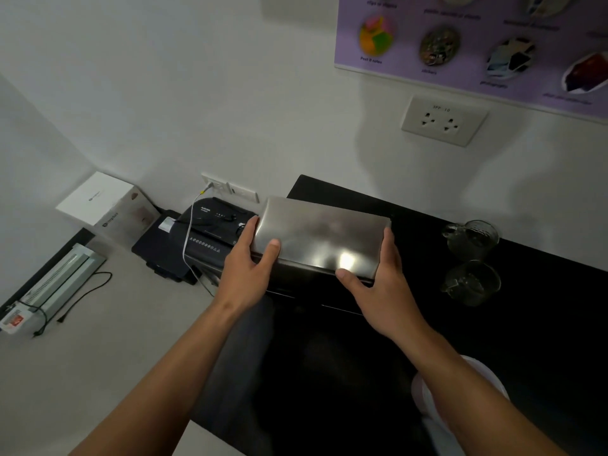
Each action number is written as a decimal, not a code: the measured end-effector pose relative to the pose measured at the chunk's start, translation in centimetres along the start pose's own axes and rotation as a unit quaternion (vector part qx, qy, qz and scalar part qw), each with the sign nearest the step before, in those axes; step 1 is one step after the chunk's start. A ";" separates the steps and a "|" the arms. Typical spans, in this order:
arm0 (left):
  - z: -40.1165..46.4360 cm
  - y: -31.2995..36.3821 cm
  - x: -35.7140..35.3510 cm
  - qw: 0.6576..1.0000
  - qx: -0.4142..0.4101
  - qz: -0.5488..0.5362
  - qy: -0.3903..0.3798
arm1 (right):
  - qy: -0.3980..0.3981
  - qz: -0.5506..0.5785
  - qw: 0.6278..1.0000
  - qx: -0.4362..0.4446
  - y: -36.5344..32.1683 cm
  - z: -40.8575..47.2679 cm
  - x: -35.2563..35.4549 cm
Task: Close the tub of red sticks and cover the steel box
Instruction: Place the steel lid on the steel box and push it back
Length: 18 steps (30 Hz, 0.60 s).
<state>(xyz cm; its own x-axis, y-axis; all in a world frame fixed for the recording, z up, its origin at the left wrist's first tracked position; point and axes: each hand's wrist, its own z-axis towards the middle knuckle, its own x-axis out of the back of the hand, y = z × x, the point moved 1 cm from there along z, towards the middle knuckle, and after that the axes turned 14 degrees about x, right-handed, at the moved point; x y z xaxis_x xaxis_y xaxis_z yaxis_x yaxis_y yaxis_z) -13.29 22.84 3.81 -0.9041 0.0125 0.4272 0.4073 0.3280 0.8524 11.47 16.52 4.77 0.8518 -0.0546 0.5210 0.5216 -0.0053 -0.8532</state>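
Now both hands, left [250, 271] & right [383, 291], grip steel lid [319, 238] by its ends, thumbs on top.

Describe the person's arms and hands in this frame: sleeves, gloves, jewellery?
Both forearms are bare right to the frame edge, no sleeves in view. Left hand and right hand: no gloves, rings, watch or wristbands visible. Nails short and unpainted.

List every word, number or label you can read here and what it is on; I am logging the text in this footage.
"Post It notes": purple poster, under the coloured picture.
"stickers": same poster, under the middle picture.
"3PP-10", roughly: wall socket; faint.
"simplus": side of the white carton.
Other poster captions: too blurred to read.
Brand on the black shredder: too small to read.
Steel lid, held by left hand and right hand: no text.
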 end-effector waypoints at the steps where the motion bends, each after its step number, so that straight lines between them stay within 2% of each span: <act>1: 0.6 0.4 0.0 1.000 -0.008 0.006 -0.006 | 0.003 -0.004 1.000 -0.002 0.1 0.4 0.0; 8: 5.0 2.6 -0.9 0.999 -0.023 0.021 -0.026 | 0.051 0.003 0.998 -0.026 0.9 4.4 0.1; 14: 8.7 4.3 -2.5 0.999 -0.027 -0.014 -0.042 | 0.090 0.008 0.996 -0.014 1.4 7.8 0.2; 18: 11.3 6.0 -3.0 0.998 -0.040 0.004 -0.053 | 0.112 0.007 0.994 0.004 1.5 9.7 0.4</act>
<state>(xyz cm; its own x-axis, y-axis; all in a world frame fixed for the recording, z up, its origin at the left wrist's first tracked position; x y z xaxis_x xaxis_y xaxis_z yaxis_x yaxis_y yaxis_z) -9.61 35.41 4.21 -0.9078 0.1168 0.4029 0.4195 0.2507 0.8725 13.09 26.16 3.99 0.8277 -0.2749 0.4893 0.5100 0.0044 -0.8602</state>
